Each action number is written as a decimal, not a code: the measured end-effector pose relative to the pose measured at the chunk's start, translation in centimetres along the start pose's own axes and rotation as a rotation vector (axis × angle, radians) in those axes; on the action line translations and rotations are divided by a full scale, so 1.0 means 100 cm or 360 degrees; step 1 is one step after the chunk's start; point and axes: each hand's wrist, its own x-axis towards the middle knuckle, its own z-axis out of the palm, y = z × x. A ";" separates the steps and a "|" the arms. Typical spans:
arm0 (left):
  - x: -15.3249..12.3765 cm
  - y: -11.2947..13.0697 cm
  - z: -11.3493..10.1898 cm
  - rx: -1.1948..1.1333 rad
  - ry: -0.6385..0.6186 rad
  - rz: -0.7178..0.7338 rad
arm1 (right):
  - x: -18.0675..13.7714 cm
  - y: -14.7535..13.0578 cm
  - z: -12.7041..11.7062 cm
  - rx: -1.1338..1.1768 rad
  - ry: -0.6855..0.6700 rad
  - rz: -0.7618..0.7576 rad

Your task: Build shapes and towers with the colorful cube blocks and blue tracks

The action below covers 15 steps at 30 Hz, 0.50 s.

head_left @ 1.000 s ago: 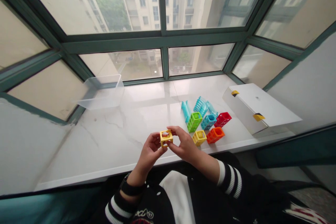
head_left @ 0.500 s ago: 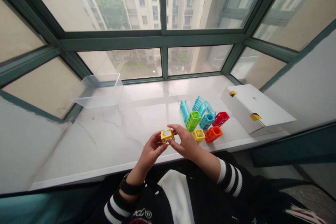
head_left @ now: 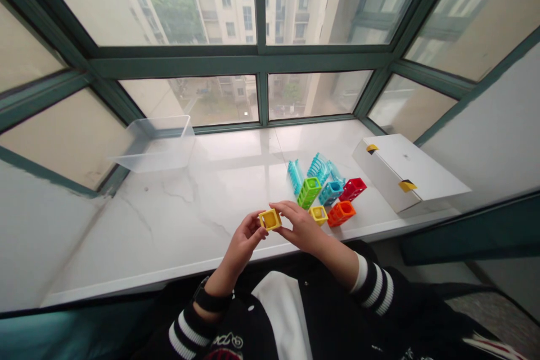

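Between my two hands, just above the front part of the white sill, is a yellow hollow toy block (head_left: 270, 219). My left hand (head_left: 246, 236) grips its left side, thumb at the lower corner. My right hand (head_left: 300, 226) closes on its right side, with fingers at the top edge and right face. A second yellow block (head_left: 318, 215) rests on the sill just beyond my right hand. Near it stand an orange block piece (head_left: 341, 214), a green one (head_left: 309, 192), a blue one (head_left: 331, 193) and a red one (head_left: 353, 189).
Translucent blue track pieces (head_left: 319, 167) lie behind the blocks. A clear plastic bin (head_left: 162, 152) is at the back left of the marble-patterned sill (head_left: 169, 236). On the right sits a white box (head_left: 415, 171) with yellow-black tabs. Green-framed windows (head_left: 261, 63) enclose the back.
The yellow block has been turned in my hands, so a different, open face with yellow inside now points up. Both hands stay on it in about the same place.
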 end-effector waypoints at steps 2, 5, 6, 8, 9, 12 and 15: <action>0.001 -0.001 0.000 -0.0009 -0.0025 0.0013 | -0.001 0.001 -0.003 0.0033 -0.0030 0.0008; 0.001 -0.003 0.002 -0.0077 -0.0092 0.0018 | -0.003 0.000 -0.009 0.0026 -0.0081 0.0044; 0.001 -0.004 0.002 -0.0110 -0.0128 0.0025 | -0.005 0.000 -0.011 0.0015 -0.0089 0.0066; 0.000 -0.006 0.002 -0.0169 -0.0218 0.0038 | -0.007 -0.002 -0.018 0.0015 -0.0089 0.0125; -0.001 -0.007 0.003 -0.0188 -0.0265 0.0044 | -0.009 -0.003 -0.023 0.0025 -0.0089 0.0157; 0.000 -0.008 0.005 -0.0143 -0.0381 0.0057 | -0.014 -0.004 -0.041 0.0037 -0.0101 0.0223; 0.005 -0.004 0.011 0.0076 -0.0460 0.0076 | -0.021 -0.003 -0.065 -0.0042 -0.0058 0.0260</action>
